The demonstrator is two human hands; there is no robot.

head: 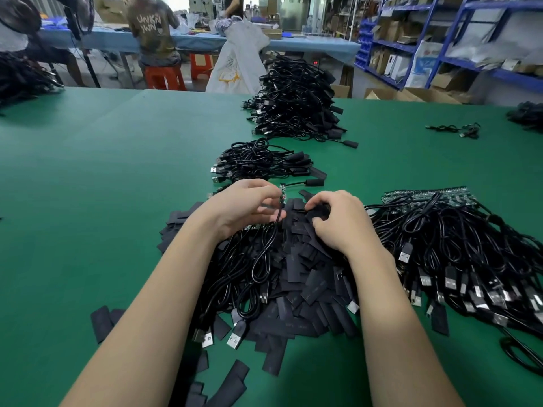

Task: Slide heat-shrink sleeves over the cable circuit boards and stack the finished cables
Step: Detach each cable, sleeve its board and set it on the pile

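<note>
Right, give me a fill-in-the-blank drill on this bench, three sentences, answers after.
1. The left hand pinches a cable whose bare circuit board is coloured ____.
2. The right hand picks a flat black ____ out of the loose heap.
3. The finished cables lie stacked on the ____ side of the hands.

Missing words: green; sleeve; far

I'm in a factory workshop: my green bench (pixel 88 171) carries heaps of black cables (pixel 296 95), blue shelving (pixel 435 39) holds cartons, and a worker (pixel 152 33) sits at another table (pixel 308 45).
</note>
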